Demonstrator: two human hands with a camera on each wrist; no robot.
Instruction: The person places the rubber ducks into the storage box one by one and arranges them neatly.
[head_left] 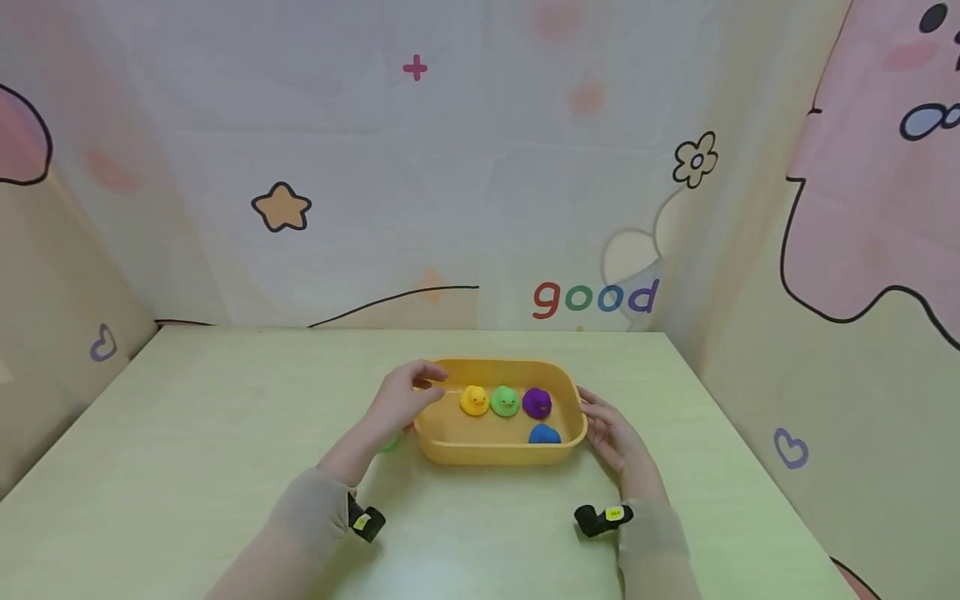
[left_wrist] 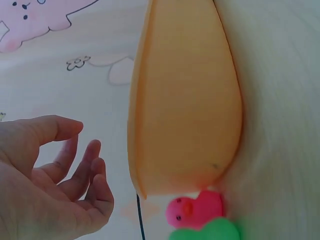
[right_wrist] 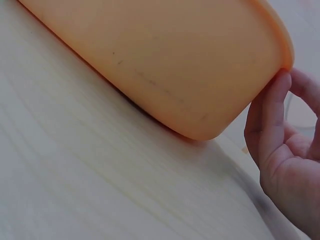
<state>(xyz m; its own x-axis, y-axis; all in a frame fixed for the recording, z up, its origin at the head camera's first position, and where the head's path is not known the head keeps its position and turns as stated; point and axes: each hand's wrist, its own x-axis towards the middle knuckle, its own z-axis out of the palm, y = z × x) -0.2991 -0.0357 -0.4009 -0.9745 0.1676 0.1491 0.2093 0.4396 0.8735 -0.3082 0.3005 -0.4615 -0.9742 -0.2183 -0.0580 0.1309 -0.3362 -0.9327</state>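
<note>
A yellow-orange plastic tub [head_left: 495,454] stands between the hands. Inside it sit small toy ducks: yellow [head_left: 475,402], green [head_left: 505,402], purple [head_left: 537,403] and a partly hidden blue one [head_left: 544,434]. My left hand [head_left: 401,396] hovers by the tub's left end, fingers loosely bent with nothing between them. Under that hand, outside the tub, a pink duck [left_wrist: 195,210] and a green toy [left_wrist: 212,230] lie on the table; the wrist and the frame edge partly hide them. My right hand [head_left: 611,429] touches the tub's right rim with its fingertips.
The pale wooden table [head_left: 187,458] extends around the tub. A printed cloth backdrop [head_left: 450,183] rises behind the table and along both sides. Each wrist wears a small black camera, such as the left one [head_left: 366,518].
</note>
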